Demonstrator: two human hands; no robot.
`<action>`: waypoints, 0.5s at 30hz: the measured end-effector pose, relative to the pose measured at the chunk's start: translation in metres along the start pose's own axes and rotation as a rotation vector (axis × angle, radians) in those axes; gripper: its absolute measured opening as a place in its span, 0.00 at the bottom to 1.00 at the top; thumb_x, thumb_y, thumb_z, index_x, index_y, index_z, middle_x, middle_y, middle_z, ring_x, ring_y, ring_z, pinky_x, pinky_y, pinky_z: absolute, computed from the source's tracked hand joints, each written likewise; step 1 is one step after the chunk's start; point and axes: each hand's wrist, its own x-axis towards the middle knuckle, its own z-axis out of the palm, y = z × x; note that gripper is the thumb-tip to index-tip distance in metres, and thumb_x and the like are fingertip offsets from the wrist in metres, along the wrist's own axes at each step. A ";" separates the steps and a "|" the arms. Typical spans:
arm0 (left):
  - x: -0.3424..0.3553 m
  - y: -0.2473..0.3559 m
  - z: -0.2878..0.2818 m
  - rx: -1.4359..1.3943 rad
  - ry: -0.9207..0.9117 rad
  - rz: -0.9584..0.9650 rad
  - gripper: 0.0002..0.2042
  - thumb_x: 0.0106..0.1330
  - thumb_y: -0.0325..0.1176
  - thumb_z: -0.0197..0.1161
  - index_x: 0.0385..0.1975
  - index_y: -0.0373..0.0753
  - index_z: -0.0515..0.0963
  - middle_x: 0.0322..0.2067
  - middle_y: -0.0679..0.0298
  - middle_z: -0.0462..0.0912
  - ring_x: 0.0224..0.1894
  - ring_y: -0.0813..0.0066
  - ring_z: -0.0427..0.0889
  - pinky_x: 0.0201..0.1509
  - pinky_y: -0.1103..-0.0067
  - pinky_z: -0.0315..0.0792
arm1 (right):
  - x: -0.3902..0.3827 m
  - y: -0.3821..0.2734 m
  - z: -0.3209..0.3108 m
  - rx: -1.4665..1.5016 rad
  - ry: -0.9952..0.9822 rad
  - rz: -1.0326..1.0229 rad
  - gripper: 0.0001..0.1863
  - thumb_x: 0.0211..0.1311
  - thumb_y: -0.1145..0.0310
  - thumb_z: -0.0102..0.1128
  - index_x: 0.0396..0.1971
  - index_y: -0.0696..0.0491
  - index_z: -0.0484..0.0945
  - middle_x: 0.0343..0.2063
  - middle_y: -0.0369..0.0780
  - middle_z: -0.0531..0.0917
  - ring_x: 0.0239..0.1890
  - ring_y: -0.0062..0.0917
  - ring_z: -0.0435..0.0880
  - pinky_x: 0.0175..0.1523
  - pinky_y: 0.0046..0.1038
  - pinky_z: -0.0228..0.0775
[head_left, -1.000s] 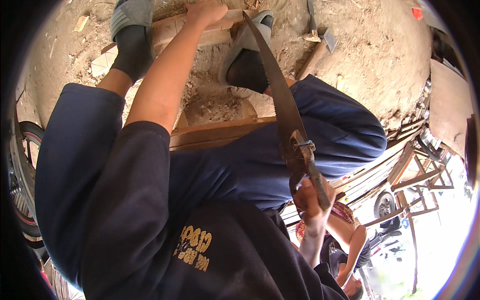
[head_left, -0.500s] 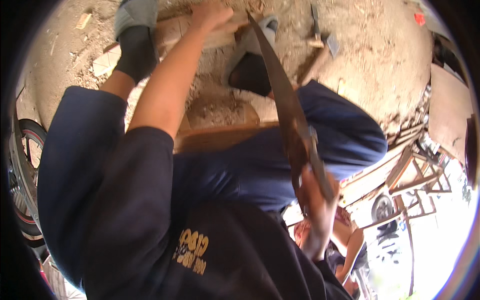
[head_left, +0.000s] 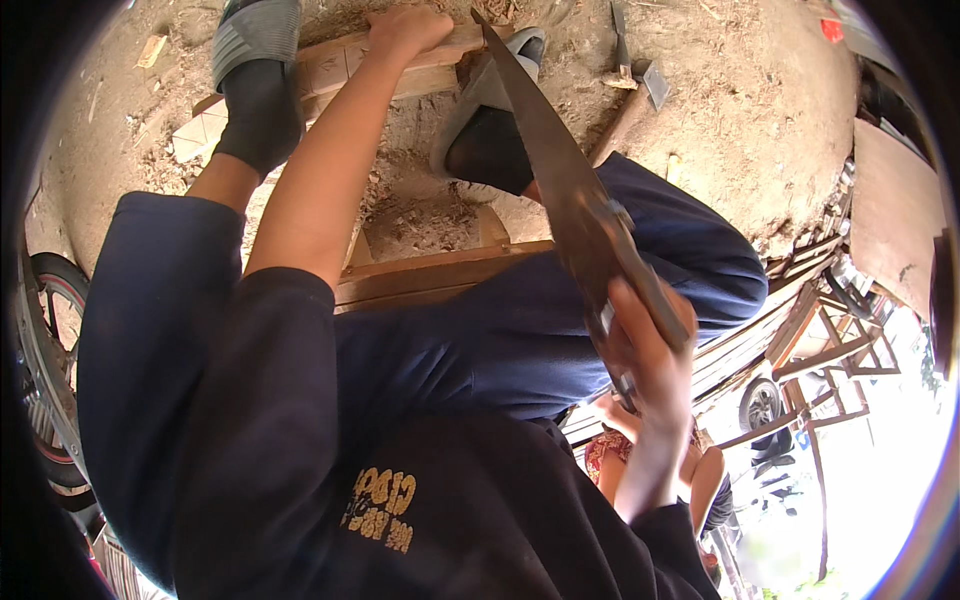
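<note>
— While the right hand point(head_left: 650, 335) wraps its fingers round the worn handle of a long, tapering, dark metal handsaw point(head_left: 545, 135), where is the left hand point(head_left: 408, 32)?

— Curled over a narrow, pale brown wooden board point(head_left: 455, 47) on the brown dirt floor point(head_left: 770, 130); knuckles up, fingertips hidden; cannot tell how tightly they close; arm nearly straight, likely so that weight bears down and steadies the wood.

— And the handsaw's lie?

— Slanted away from the body; handle above the right thigh, tip near the board's right end; right fist closed on the handle, probably to control so long a blade; contact between teeth and wood unclear.

— Feet?

— Grey slide sandals, black socks; left sandal point(head_left: 257, 45) overlaps the board in view, right sandal point(head_left: 480, 90) sits by its right end; perhaps set wide as a brace; pressure of either sole cannot be told.

— Nearby?

— A wooden-handled tool with a flat grey metal head point(head_left: 655, 85), beside a slim dark tool point(head_left: 620, 40); both right of the feet, perhaps for easy reach.
</note>
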 end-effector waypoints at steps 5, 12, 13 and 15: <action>0.001 0.006 0.001 0.082 0.035 -0.021 0.21 0.60 0.38 0.51 0.46 0.32 0.83 0.48 0.42 0.83 0.53 0.44 0.81 0.59 0.56 0.71 | -0.019 0.001 0.010 -0.070 0.016 -0.029 0.13 0.70 0.68 0.57 0.44 0.63 0.80 0.16 0.30 0.72 0.17 0.10 0.67 0.21 0.17 0.55; 0.004 -0.005 -0.005 0.183 -0.168 0.042 0.21 0.60 0.39 0.50 0.43 0.30 0.83 0.47 0.40 0.82 0.52 0.43 0.81 0.61 0.56 0.71 | 0.008 0.018 0.026 0.027 0.001 -0.033 0.11 0.71 0.66 0.59 0.33 0.59 0.77 0.17 0.31 0.73 0.19 0.11 0.67 0.23 0.19 0.57; 0.000 0.003 -0.008 0.166 -0.158 -0.013 0.22 0.60 0.39 0.50 0.44 0.30 0.83 0.48 0.41 0.82 0.52 0.43 0.81 0.61 0.56 0.71 | 0.004 0.019 0.021 0.065 0.008 -0.002 0.11 0.71 0.66 0.58 0.34 0.59 0.78 0.17 0.31 0.73 0.19 0.11 0.68 0.23 0.19 0.57; 0.001 0.010 -0.010 0.174 -0.090 -0.048 0.22 0.61 0.40 0.49 0.44 0.30 0.83 0.48 0.41 0.82 0.53 0.44 0.81 0.61 0.55 0.70 | -0.021 0.016 0.011 -0.105 0.097 0.004 0.12 0.72 0.67 0.57 0.42 0.62 0.80 0.18 0.32 0.75 0.20 0.11 0.68 0.25 0.19 0.58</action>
